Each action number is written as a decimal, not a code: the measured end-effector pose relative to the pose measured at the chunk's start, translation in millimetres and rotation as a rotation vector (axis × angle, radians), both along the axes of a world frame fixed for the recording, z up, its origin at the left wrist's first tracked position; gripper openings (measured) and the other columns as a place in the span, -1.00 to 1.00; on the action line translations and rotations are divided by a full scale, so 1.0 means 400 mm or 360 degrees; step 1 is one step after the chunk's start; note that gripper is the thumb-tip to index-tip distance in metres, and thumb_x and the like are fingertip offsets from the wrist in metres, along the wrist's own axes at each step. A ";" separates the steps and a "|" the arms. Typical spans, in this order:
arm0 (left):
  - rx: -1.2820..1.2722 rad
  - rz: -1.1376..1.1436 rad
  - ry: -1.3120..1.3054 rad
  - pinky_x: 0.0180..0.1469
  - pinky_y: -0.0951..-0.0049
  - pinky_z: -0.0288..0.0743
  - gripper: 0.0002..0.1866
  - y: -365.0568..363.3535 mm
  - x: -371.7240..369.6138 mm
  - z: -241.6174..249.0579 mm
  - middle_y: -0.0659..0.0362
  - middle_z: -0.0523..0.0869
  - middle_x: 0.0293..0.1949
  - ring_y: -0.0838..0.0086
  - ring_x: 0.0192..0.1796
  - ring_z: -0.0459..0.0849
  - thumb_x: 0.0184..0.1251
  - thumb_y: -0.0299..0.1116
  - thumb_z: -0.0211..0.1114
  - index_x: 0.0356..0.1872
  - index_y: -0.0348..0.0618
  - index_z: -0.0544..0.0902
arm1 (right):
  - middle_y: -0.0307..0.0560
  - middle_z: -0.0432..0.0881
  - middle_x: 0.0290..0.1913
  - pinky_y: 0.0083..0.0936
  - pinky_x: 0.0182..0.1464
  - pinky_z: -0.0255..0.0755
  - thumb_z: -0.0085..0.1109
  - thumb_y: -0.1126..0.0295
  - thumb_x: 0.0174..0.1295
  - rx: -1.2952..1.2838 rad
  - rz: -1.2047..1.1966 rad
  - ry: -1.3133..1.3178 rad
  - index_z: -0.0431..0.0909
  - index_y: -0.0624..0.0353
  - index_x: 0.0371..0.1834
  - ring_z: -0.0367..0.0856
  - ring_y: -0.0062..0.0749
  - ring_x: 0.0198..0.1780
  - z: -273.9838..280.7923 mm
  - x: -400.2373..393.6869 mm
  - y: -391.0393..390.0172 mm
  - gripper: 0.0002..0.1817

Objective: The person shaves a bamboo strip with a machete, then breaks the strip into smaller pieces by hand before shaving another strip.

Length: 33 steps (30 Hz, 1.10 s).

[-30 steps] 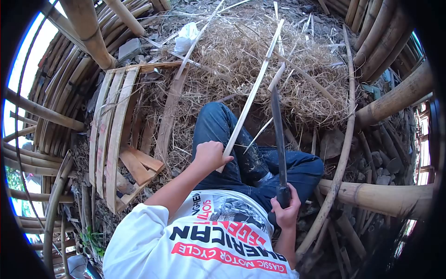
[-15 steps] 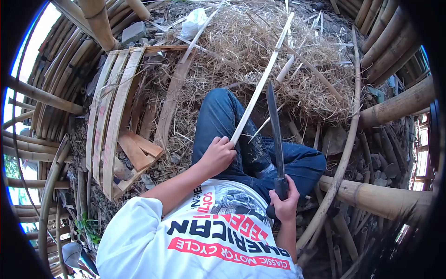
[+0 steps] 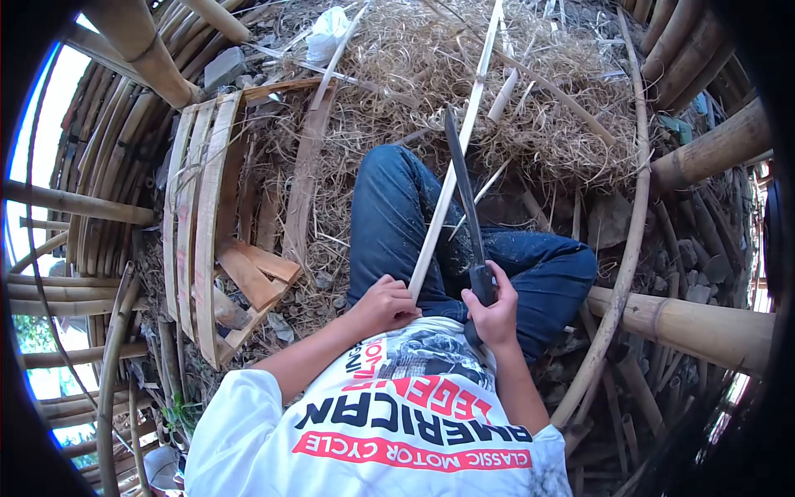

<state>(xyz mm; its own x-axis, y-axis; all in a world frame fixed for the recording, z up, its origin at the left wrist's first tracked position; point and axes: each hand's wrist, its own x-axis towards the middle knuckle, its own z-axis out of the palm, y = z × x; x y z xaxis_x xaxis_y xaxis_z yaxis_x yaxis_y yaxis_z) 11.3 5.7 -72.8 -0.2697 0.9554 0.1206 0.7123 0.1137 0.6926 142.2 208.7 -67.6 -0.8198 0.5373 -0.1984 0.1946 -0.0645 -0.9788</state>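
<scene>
Close to my waist, my left hand (image 3: 386,306) is closed around the lower end of a long, pale bamboo strip (image 3: 434,229). The strip slants up and away between my knees toward the shavings. My right hand (image 3: 496,313) grips the black handle of a machete (image 3: 471,214), thumb along the handle. Its dark blade points forward and slightly left, and its upper part overlaps the strip in this view. Beneath both lie my crossed legs in blue jeans (image 3: 385,219), dusted with pale bits.
A heap of curly shavings (image 3: 397,74) spreads ahead. On the left rests a slatted wooden crate (image 3: 217,199) near a white plastic bag (image 3: 328,35). Thick bamboo poles (image 3: 687,327) and bamboo walls (image 3: 99,157) surround me; a thin curved pole (image 3: 636,215) runs along the right.
My left hand has drawn the bamboo strip back toward my waist. The machete has shifted left, so its blade now crosses over the strip in view; before, it was apart from it.
</scene>
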 end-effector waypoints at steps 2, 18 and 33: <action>0.0029 0.0076 -0.0085 -0.17 0.40 0.31 -0.88 -0.023 0.010 0.013 0.32 0.59 -0.55 0.46 -0.36 0.54 0.07 -0.34 0.47 -0.51 -0.07 0.69 | -0.24 0.55 -0.43 -0.67 -0.58 0.36 0.28 0.62 0.10 0.0005 0.0030 -0.0011 0.34 0.31 0.25 0.49 -0.67 -0.59 -0.005 -0.029 0.002 -0.41; -0.1453 0.1304 0.0556 -0.02 0.12 0.42 -0.52 -0.228 -0.082 0.160 0.04 0.65 -0.13 0.16 -0.04 0.62 0.02 -0.20 0.51 -0.13 -0.24 0.54 | -0.19 0.60 -0.34 -0.70 -0.56 0.38 0.30 0.63 0.09 0.0019 -0.0050 -0.0005 0.34 0.35 0.25 0.51 -0.68 -0.56 -0.015 -0.038 0.010 -0.40; -0.1261 0.0651 -0.0026 -0.28 0.25 0.59 -0.44 0.076 -0.017 0.121 0.08 0.73 -0.54 0.18 -0.39 0.74 -0.07 0.26 0.44 -0.53 -0.12 0.76 | -0.26 0.54 -0.47 -0.69 -0.58 0.35 0.29 0.59 0.13 -0.0182 -0.0335 -0.0054 0.32 0.41 0.26 0.47 -0.71 -0.61 0.026 0.019 0.020 -0.40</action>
